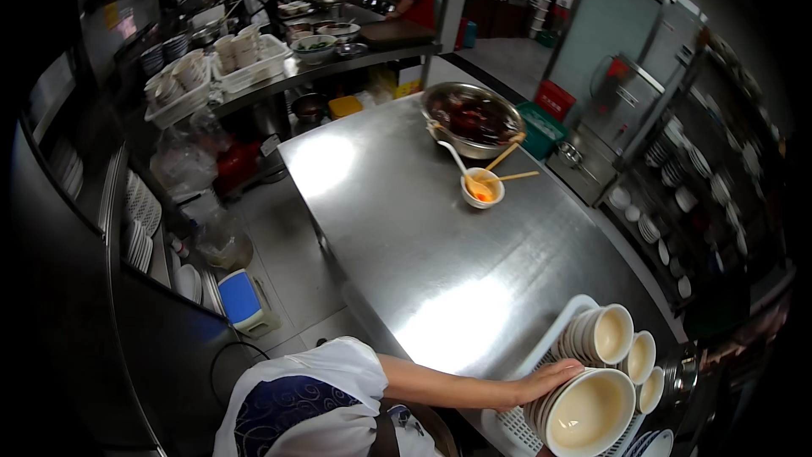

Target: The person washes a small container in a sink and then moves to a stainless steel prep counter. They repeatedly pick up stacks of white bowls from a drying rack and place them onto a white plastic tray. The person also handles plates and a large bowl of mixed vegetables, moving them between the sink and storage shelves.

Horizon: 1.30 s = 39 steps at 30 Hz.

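Observation:
My left hand (pixel 549 384) lies against the upper side of a tilted stack of large cream bowls (pixel 587 412), gripping it, at the bottom right. A small patch of skin under this stack, at the picture's bottom edge, seems to be my right hand (pixel 544 451); its fingers are hidden. The stack sits over a white perforated plastic basket (pixel 577 303). Beside it in the basket lean smaller stacked cups or bowls (pixel 610 333). Farther up the steel table (pixel 406 222), a small white bowl (pixel 483 203) holds orange-red contents, a white spoon (pixel 451 155) and wooden sticks (pixel 517 176).
A large steel basin (pixel 472 117) of dark red liquid stands at the table's far end. Left of the table are a blue-lidded bin (pixel 240 297) and shelves of plates. A counter beyond holds crates (pixel 257 73) of bowls. Several people work there. Racks of dishes line the right.

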Tool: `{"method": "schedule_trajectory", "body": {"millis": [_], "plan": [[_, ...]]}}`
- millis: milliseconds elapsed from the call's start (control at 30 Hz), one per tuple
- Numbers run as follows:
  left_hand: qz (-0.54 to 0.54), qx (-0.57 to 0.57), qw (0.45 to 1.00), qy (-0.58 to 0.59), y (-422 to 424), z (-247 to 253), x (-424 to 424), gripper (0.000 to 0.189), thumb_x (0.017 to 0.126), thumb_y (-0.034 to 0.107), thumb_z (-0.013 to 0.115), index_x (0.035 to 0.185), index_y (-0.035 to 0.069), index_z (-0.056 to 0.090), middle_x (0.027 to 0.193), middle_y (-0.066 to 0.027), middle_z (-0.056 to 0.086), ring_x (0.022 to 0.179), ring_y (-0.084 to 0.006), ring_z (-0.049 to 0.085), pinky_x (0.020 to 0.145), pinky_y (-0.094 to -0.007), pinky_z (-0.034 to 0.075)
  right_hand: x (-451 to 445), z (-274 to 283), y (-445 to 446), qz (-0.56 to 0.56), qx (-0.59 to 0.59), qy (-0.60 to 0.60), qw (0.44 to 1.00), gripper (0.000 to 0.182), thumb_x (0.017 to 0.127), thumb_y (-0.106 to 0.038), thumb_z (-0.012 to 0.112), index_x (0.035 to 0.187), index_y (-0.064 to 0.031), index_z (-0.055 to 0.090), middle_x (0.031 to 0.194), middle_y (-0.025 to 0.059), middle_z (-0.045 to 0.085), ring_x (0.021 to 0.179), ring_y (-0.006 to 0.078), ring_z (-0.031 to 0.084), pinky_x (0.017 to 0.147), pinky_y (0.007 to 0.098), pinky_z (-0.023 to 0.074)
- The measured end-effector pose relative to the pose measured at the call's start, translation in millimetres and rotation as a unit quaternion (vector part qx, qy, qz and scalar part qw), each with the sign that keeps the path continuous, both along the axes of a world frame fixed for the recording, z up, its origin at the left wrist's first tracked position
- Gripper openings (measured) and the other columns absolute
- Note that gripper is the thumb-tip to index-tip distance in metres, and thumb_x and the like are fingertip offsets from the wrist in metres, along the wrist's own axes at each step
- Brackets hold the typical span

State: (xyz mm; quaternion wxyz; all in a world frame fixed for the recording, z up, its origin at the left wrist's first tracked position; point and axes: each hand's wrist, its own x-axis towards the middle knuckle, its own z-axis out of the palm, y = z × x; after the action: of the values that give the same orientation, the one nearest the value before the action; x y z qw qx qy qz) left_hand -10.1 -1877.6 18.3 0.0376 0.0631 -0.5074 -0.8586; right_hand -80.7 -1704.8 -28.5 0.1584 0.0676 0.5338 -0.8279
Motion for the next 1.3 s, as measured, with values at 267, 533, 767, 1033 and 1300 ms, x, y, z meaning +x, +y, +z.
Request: {"method": "schedule_trajectory", "body": {"millis": [267,533,767,1033,1300], "plan": [[0.215,0.008,0.974,-0.063,-142.5,-7.5,179.4,0.056,0.085,0.052,0.040,0.122,0.010,0.045,0.115,-0.0074,0.051,0.111,-0.0156,0.044,0.094,-0.0282,0.032,151.5,9.7,-172.3,0.193,-0.021,0.008,0.981,0.047,0.089,-0.041,0.038,0.121,-0.0073,0.043,0.118,0.0074,0.050,0.108,0.0225,0.049,0.089,0.0393,0.0432],[0.411,0.070,0.907,-0.065,-264.4,-22.6,360.8,0.046,0.087,0.046,0.042,0.111,0.007,0.050,0.105,-0.0029,0.053,0.101,-0.0111,0.046,0.089,-0.0268,0.034,301.2,19.5,-342.3,0.387,-0.056,-0.042,0.919,0.040,0.090,-0.030,0.041,0.123,-0.0059,0.040,0.116,0.0083,0.051,0.104,0.0212,0.052,0.086,0.0334,0.0457],[0.541,0.115,0.832,-0.040,-340.6,-55.2,484.2,0.055,0.088,0.048,0.039,0.125,0.007,0.040,0.125,-0.0077,0.041,0.118,-0.0172,0.037,0.099,-0.0304,0.027,410.0,28.7,-465.2,0.509,0.045,-0.092,0.855,0.038,0.090,-0.027,0.039,0.120,-0.0038,0.042,0.114,0.0081,0.050,0.106,0.0190,0.050,0.088,0.0320,0.0421],[0.565,0.146,0.808,-0.082,-475.6,-65.8,577.7,0.062,0.084,0.057,0.037,0.128,0.013,0.036,0.127,-0.0063,0.040,0.120,-0.0186,0.035,0.098,-0.0352,0.028,495.6,11.4,-622.1,0.564,0.074,-0.067,0.820,0.041,0.090,-0.032,0.040,0.121,-0.0053,0.042,0.117,0.0066,0.049,0.109,0.0190,0.048,0.090,0.0327,0.0395],[0.630,0.118,0.761,-0.098,-611.2,-39.5,674.4,0.058,0.085,0.057,0.033,0.130,0.020,0.035,0.125,-0.0024,0.043,0.114,-0.0164,0.043,0.087,-0.0365,0.041,587.7,29.3,-789.7,0.628,0.079,-0.101,0.767,0.039,0.089,-0.029,0.040,0.118,-0.0027,0.046,0.117,0.0078,0.051,0.108,0.0194,0.049,0.092,0.0336,0.0377]]}}
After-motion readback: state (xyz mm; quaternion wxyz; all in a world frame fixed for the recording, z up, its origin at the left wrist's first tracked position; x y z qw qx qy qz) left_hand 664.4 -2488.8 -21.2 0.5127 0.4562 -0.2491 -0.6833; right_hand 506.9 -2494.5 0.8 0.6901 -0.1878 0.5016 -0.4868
